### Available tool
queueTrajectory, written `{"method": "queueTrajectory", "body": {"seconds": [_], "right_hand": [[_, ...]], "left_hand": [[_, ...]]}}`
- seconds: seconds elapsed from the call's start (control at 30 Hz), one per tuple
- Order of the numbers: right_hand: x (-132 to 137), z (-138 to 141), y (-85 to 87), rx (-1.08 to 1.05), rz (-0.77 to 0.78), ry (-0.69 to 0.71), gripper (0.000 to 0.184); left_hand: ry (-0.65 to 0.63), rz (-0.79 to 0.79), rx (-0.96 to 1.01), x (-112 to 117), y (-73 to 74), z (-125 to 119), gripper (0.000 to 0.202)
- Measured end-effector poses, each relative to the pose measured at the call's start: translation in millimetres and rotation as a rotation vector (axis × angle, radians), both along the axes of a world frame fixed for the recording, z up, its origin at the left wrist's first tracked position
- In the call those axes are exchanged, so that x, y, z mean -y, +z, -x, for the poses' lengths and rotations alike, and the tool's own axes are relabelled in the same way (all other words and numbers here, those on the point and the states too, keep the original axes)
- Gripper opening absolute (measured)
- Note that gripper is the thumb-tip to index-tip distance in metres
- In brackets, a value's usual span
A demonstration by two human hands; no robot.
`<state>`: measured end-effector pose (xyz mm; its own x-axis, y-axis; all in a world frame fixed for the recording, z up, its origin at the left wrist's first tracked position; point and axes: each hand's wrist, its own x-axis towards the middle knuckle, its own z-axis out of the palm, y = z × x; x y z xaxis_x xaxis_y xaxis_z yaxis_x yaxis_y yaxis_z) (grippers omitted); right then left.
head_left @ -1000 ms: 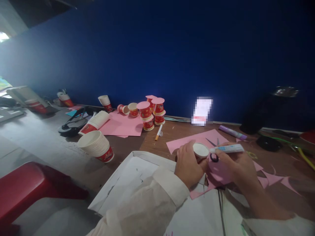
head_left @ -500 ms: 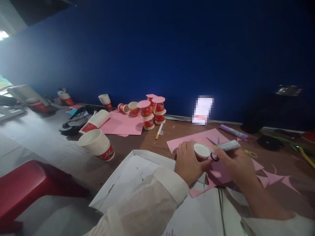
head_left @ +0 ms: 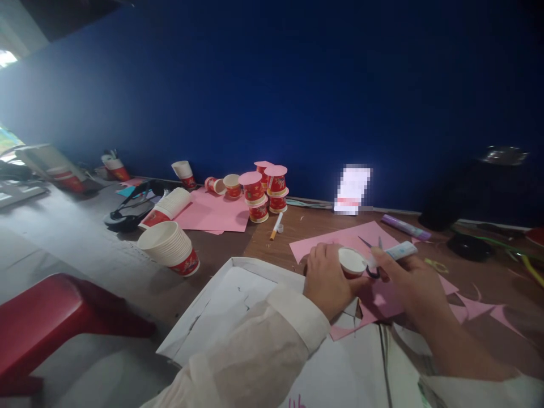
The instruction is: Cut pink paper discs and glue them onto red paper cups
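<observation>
My left hand (head_left: 327, 280) is wrapped round a small red paper cup (head_left: 352, 262) whose white round end faces up. In my right hand (head_left: 410, 280) is a white glue tube (head_left: 402, 250), its tip at the right side of the cup's rim. A pair of scissors (head_left: 374, 242) lies beside the cup, its handles partly hidden by my right hand. Beneath both hands is pink paper (head_left: 385, 297). Further off, red cups (head_left: 254, 195) stand stacked, with pink paper discs between and on top of them.
A nested stack of cups (head_left: 170, 249) leans at left, and pink sheets (head_left: 215, 212) lie behind it. A purple tube (head_left: 406, 228) and pink scraps (head_left: 478, 307) are at right. An open white box (head_left: 238, 289) lies in front; a red stool (head_left: 46, 317) stands lower left.
The glue tube's tip has shifted slightly along the right side of the cup's rim. The whole view has moved a little; the left hand's hold is unchanged.
</observation>
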<state>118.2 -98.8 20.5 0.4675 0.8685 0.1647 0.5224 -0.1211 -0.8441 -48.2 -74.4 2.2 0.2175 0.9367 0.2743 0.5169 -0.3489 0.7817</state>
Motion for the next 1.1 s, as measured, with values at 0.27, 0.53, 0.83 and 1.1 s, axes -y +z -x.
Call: {"method": "queueTrajectory", "body": {"seconds": [0.27, 0.53, 0.83, 1.1], "right_hand": [[-5.5, 1.7, -1.0, 0.044, 0.038, -0.040, 0.045], [-3.9, -1.9, -3.4, -0.131, -0.062, -0.076, 0.040], [1.2, 0.9, -1.7, -0.202, -0.088, 0.046, 0.027], [3.1, 1.7, -8.1, -0.168, -0.131, 0.081, 0.026]], "left_hand": [[0.014, 0.018, 0.001, 0.2, 0.8, -2.1, 0.064], [0.025, 0.020, 0.067, 2.8, -0.5, -1.7, 0.071], [-0.030, -0.033, 0.053, 7.9, 0.8, 0.1, 0.061], [-0.025, -0.065, 0.049, 5.7, 1.2, 0.5, 0.048]]}}
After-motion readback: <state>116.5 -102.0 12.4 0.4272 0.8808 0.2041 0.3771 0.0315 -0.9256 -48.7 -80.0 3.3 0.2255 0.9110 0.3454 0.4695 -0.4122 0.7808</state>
